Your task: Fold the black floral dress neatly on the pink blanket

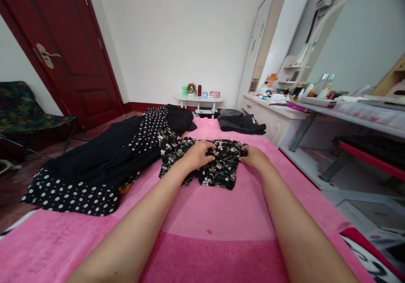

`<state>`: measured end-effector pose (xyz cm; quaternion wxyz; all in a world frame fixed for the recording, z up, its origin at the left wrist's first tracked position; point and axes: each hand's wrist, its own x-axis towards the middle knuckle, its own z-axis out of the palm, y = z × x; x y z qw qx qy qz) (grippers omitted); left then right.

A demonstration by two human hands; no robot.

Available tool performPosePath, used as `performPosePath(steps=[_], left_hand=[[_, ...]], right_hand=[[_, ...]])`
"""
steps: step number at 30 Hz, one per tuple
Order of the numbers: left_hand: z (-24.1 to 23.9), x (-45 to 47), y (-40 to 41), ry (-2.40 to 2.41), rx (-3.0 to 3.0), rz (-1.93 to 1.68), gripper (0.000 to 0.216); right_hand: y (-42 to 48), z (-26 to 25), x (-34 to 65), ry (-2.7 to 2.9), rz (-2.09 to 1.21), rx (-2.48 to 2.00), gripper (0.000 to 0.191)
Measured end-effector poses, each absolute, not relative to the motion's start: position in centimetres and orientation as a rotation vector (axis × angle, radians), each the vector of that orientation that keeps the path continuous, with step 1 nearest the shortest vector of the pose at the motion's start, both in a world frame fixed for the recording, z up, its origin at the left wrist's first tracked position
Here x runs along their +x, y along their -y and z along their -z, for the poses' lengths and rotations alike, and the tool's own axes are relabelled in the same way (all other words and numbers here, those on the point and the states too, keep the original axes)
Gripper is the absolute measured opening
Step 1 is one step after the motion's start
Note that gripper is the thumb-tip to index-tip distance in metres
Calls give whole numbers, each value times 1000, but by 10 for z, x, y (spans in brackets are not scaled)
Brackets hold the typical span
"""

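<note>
A black garment with a small floral print [218,169] lies partly folded on the pink bed cover [202,215]. My left hand [198,153] rests on top of it with the fingers curled into the cloth. At the garment's right edge, my right hand [255,156] grips the fabric. Both arms reach forward across the bed.
A black and white polka-dot dress [95,173] sprawls over the bed's left side. Folded dark clothes [241,123] lie at the far end. A dark red door [60,46] and a folding chair [25,110] stand left. A cluttered white desk [316,105] runs along the right; a small white table [198,100] stands at the far wall.
</note>
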<state>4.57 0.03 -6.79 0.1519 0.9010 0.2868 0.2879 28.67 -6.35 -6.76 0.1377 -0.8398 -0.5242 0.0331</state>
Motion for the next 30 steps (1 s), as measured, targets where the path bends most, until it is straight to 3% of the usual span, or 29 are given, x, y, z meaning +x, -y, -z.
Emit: performPosePath(steps=[3,7,9,11,14,16,22,27,30], left_hand=[[68,47,3,-842,2598,-826,49],[59,53,12,-863,2572,-1026,76],[47,54,18,-832,2484,-1257,70],[30,52,24,-790,2344,-1500,56],[0,41,29,-732,2150,-1692,36],[-16,31,30,-698,2071,-1697,30],[-15,23,21,-701,2053,-1345,26],[13,40,25,-681,2502,-803,23],[27,44,28,-633,2694,-544,29]], right_hand=[[64,66,295,1411,-110,-2490,17],[58,54,288,1300,33,-2321,14],[58,44,270,1337,-83,-2014,13],[64,30,242,1456,-400,-1595,13],[85,1,200,1685,-914,-997,28],[98,-15,185,1765,-1063,-813,35],[84,7,225,1650,-766,-1292,26],[59,60,274,1949,-736,-1712,52],[53,79,286,2065,-510,-1766,59]])
